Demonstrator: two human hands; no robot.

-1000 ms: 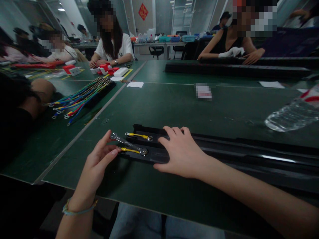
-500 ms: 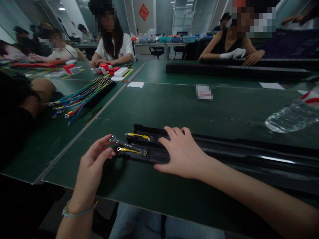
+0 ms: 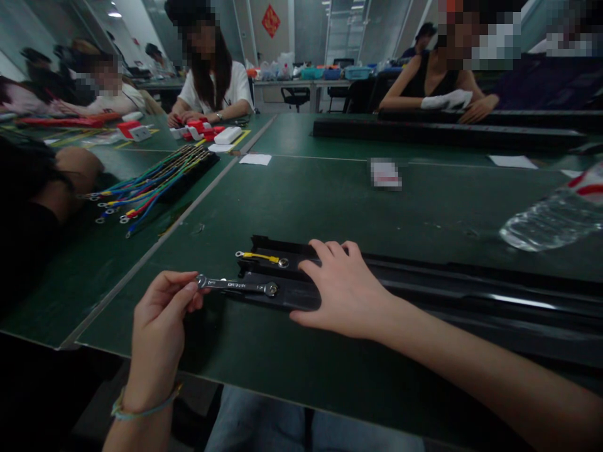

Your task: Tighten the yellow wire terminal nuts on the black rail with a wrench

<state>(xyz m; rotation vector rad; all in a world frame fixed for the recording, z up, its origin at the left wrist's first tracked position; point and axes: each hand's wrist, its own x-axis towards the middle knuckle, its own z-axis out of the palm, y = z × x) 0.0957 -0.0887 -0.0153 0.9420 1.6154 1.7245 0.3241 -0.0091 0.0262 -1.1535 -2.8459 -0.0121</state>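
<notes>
In my left hand (image 3: 162, 307) is a silver combination wrench (image 3: 235, 285), pinched at its left end between thumb and fingers. The wrench's other end sits around a bolt (image 3: 271, 289) on the nearer black channel (image 3: 296, 295). A yellow wire with a ring terminal (image 3: 257, 256) is bolted to the farther black channel (image 3: 292, 254). The nearer channel's own yellow wire is mostly hidden under the wrench. My right hand (image 3: 346, 289) straddles both channels and grips them, thumb at the near side and fingers at the far side.
Coloured cables with ring terminals (image 3: 155, 182) lie at the left. A clear plastic bottle (image 3: 551, 216) lies at the right. Paper slips (image 3: 255, 159) and another long black channel (image 3: 424, 132) are farther back. Co-workers sit across the green table (image 3: 311, 194).
My left hand has swung the wrench's free end toward me and to the left, so it now covers most of the nearer yellow wire. My right hand stays in place.
</notes>
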